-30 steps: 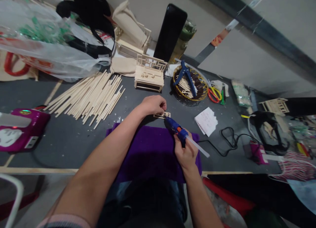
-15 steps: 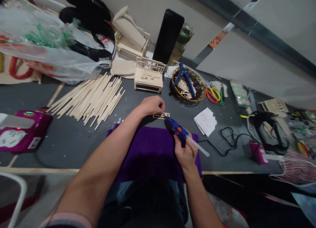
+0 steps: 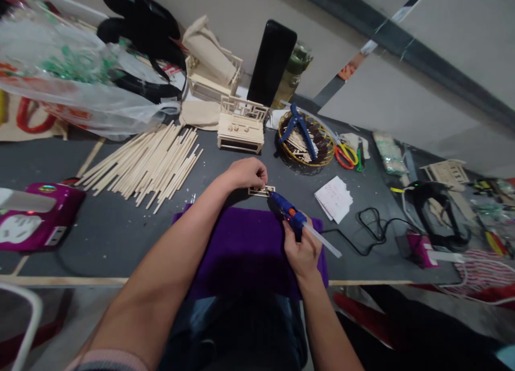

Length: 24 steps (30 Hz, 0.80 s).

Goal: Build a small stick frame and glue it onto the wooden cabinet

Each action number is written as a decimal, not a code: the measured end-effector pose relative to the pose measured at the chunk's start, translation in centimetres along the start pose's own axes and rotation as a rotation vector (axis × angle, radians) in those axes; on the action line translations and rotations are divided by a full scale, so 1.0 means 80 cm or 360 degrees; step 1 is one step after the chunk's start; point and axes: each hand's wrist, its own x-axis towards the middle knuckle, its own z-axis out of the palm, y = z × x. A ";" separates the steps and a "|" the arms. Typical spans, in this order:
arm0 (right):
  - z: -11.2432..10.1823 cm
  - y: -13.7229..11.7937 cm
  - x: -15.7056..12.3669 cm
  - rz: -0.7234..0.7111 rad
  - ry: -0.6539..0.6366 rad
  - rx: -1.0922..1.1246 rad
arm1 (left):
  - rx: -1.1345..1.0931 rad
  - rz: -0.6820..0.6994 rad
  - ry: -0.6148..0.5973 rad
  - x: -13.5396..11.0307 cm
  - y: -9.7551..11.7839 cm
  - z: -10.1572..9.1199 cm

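Note:
My right hand (image 3: 301, 247) is wrapped around a blue hot glue gun (image 3: 290, 210) with a white glue stick jutting from its back. The gun's tip meets the right end of a small wooden stick frame (image 3: 260, 192) lying flat on the table. My left hand (image 3: 251, 173) is closed in a pinch just above that frame; what sits between the fingertips is hidden. Beneath my forearms spreads a purple cloth (image 3: 245, 237). Behind the left hand stands a miniature wooden bench (image 3: 241, 130) with a lattice back and small pieces on its seat.
Loose wooden sticks (image 3: 140, 164) lie to the left, near a purple power strip (image 3: 44, 215). A basket (image 3: 328, 156) holds a blue cutter (image 3: 300, 130). Scissors (image 3: 346, 155), paper slips (image 3: 333, 198) and a black cord (image 3: 370, 231) are on the right. A phone (image 3: 271, 62) stands upright behind.
Both hands and the glue gun hold nearly the same place over the frame. The view has shifted slightly, and dark clothing at the lower right has moved.

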 end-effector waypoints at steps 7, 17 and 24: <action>-0.001 -0.001 0.002 -0.0051 0.0032 0.0028 | -0.0379 0.0155 -0.0025 -0.004 -0.020 -0.008; 0.001 -0.004 0.007 -0.0032 -0.0148 0.0164 | -0.0074 0.0046 -0.0011 -0.005 -0.017 -0.010; 0.004 -0.007 0.010 -0.0057 -0.0225 0.0173 | 0.0119 -0.0040 0.0005 -0.010 -0.007 -0.014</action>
